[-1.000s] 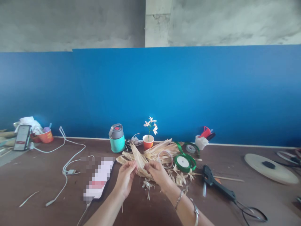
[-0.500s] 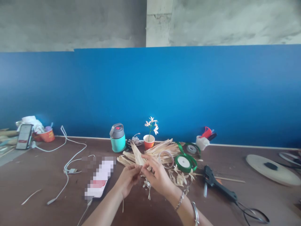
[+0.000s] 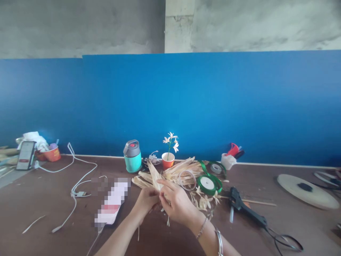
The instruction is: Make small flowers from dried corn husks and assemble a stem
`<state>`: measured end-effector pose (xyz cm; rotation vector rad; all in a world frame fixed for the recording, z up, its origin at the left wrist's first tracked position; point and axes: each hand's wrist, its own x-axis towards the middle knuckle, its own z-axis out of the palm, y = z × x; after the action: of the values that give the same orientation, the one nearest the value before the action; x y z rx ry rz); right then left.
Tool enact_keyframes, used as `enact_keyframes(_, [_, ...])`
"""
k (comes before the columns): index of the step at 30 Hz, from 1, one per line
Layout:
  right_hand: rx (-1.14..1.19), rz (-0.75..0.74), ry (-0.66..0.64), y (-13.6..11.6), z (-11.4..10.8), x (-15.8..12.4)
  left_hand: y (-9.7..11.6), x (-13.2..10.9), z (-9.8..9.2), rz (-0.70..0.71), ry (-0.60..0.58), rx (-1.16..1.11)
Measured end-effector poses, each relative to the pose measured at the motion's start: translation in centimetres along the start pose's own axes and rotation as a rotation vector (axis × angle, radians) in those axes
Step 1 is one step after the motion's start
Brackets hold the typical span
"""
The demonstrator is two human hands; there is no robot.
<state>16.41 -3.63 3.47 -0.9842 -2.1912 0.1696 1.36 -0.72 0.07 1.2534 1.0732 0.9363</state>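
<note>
Working over a flat dark brown tabletop (image 3: 71,241), in front of a loose heap of pale dry husks (image 3: 183,169). Holding bare right hand (image 3: 176,202), fingers half curled, close to bare left hand (image 3: 146,202), fingertips bunched; hiding anything between, so unable to tell grip. Seeing a pointed cream husk piece (image 3: 155,174) just beyond the fingertips, lower end hidden; probably handling light, papery, prone to splitting along the grain, so favouring a soft flat pinch at the wider lower part.

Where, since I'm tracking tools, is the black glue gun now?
In the head view, the black glue gun lies on the table right of the right hand, between the green ribbon spool and the pale disc.
</note>
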Motion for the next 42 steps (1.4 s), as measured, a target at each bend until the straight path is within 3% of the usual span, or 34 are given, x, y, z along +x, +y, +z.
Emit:
enact_keyframes(4, [-0.025, 0.090, -0.054, 0.5, 0.5, 0.0, 0.3, -0.2, -0.1, -0.011, 0.028, -0.053])
enact_keyframes(8, [0.002, 0.137, -0.009, 0.8, 0.7, 0.1, 0.5, -0.2, -0.5, -0.069, 0.026, -0.328])
enact_keyframes(11, [0.034, 0.174, 0.034, 0.8, 0.7, 0.1, 0.2, 0.1, -0.5, -0.064, 0.077, -0.389])
enact_keyframes(16, [0.242, 0.379, 0.076, 0.9, 1.0, 0.3, -0.4, 0.3, -0.2, 0.190, 0.235, -0.053])
enact_keyframes(21, [0.833, 0.728, 0.113, 1.3, 1.5, 1.0, -0.2, -0.5, 0.0, 0.507, 0.283, 0.141])
enact_keyframes(25, [1.230, 0.800, 0.068, 1.5, 1.3, 0.9, 0.0, -1.0, 0.1, 0.642, 0.274, 0.207])
enact_keyframes(30, [1.451, 0.831, 0.023, 1.3, 1.1, 0.6, 0.2, -1.2, 0.3, 0.755, 0.247, 0.269])
enact_keyframes(37, [1.512, 0.859, 0.031, 1.1, 1.3, 0.6, 0.3, -1.4, 0.3, 0.796, 0.212, 0.289])
enact_keyframes(42, [1.202, 0.784, 0.140, 1.2, 1.4, 0.8, 0.3, -1.3, 0.4, 0.707, 0.235, 0.320])
